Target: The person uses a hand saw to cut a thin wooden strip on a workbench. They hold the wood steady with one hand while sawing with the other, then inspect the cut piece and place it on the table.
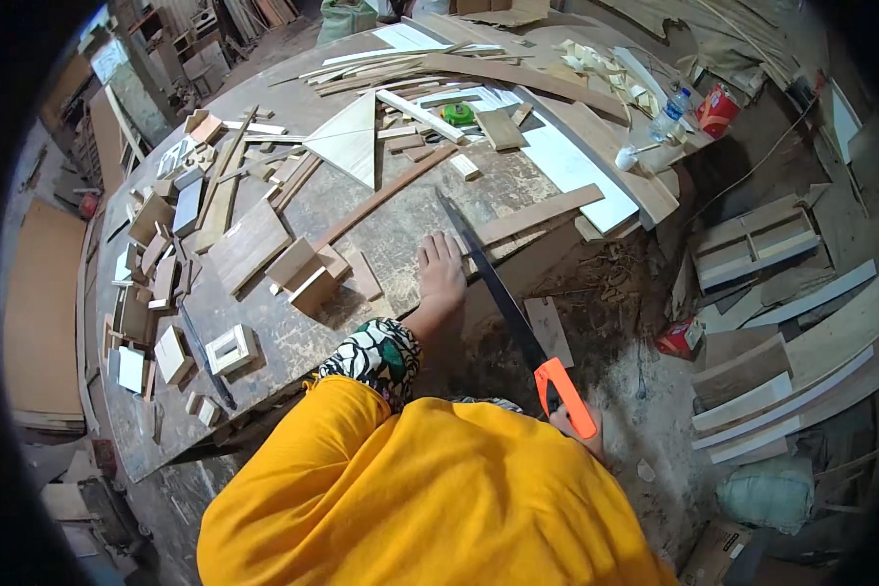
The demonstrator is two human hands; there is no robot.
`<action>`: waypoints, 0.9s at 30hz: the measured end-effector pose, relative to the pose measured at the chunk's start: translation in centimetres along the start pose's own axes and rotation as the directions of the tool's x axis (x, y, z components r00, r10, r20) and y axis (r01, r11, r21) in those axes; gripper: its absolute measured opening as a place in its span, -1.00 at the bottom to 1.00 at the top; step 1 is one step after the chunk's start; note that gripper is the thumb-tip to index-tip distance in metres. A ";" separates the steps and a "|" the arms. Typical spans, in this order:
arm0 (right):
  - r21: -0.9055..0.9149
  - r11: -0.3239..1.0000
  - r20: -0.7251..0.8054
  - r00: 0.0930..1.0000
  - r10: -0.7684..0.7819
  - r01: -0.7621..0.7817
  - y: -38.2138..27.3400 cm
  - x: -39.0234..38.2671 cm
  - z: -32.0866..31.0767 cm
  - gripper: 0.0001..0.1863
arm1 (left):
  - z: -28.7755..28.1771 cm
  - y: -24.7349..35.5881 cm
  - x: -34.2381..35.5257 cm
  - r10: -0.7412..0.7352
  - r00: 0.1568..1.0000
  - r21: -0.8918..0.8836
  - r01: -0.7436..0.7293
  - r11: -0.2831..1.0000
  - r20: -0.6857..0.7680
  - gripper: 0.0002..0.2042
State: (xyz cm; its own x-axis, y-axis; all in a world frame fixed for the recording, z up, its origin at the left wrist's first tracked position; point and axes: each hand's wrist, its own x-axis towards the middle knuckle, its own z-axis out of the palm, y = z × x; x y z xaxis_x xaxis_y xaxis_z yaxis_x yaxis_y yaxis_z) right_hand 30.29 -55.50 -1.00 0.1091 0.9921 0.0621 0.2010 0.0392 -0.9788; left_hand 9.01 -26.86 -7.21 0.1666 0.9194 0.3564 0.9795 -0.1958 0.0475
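Observation:
My right hand (584, 436), partly hidden behind the handle, is closed round the orange handle of a handsaw (510, 311). Its long dark blade slants up and left across the table's edge, with the tip over the tabletop. Just left of the blade, my left hand (441, 271) lies flat near that edge, fingers stretched out. Whether a piece of wood lies under its palm I cannot tell. On the blade's other side, a flat wooden strip (542, 214) runs along the table edge, its near end close to the blade.
Wooden offcuts, small boxes and a triangular board (350, 140) cover much of the worktable (400, 225). Farther back are a green tape measure (458, 114), a white panel (581, 176), a plastic bottle (670, 115) and a red can (717, 109). Curved boards (801, 410) lie on the floor at right.

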 end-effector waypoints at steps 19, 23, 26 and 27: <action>0.045 0.998 0.005 0.999 -0.040 0.039 -2.4 1.6 5.3 -0.76 | 0.4 -0.3 0.1 0.013 1.000 -0.083 -0.014 0.996 -0.009 -0.52; 0.046 0.995 0.046 0.995 -0.094 0.092 -3.4 1.3 5.9 -0.73 | -0.3 -0.6 -0.2 0.033 0.999 -0.086 -0.030 0.996 0.034 -0.50; -0.146 0.989 -0.057 0.998 0.029 -0.037 -3.0 1.1 6.4 -0.74 | 1.0 -0.3 -0.2 0.028 1.000 -0.051 -0.028 0.998 -0.004 -0.49; -0.207 0.975 -0.113 0.992 0.054 -0.076 -2.4 1.1 6.7 -0.75 | 1.1 -0.2 -0.2 0.031 0.999 -0.044 -0.032 0.999 -0.008 -0.49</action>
State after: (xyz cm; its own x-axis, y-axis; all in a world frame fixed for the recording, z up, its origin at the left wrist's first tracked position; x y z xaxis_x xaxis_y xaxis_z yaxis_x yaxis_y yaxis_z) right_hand 23.45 -53.75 0.09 0.2294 0.9728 0.0313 0.3888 -0.0621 -0.9192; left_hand 8.90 -26.67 -8.35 0.1962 0.9102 0.3647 0.9679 -0.2394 0.0769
